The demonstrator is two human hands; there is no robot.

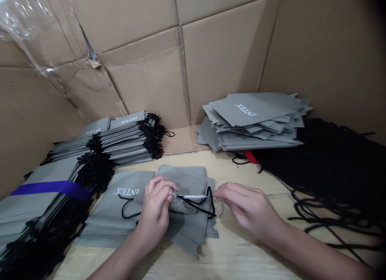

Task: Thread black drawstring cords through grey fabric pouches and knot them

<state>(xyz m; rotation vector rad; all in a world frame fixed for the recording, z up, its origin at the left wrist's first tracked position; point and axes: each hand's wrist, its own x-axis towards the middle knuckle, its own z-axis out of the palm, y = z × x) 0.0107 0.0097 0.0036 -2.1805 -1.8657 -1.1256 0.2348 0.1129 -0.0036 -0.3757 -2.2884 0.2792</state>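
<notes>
My left hand [158, 199] is closed on a grey fabric drawstring pouch [184, 207], with finger and thumb pinching its edge. From that edge a thin, pale needle-like rod [194, 197] reaches toward my right hand [245, 203], whose fingertips are pinched together at its far end. A black cord [212, 207] leaves the pouch edge beside the rod and forms a loop just short of my right fingertips. Beneath my hands lie more grey pouches [189, 238] on the table. A finished-looking pouch [129, 187] marked INTEX, with black cord near it, lies left of my left hand.
A loose stack of grey pouches [256, 109] stands at the back right, beside a large heap of black cords [334, 167] with a red band [251, 156]. Corded pouch stacks [126, 141] fill the left, one under a purple strap [50, 187]. Cardboard walls [223, 67] enclose the table.
</notes>
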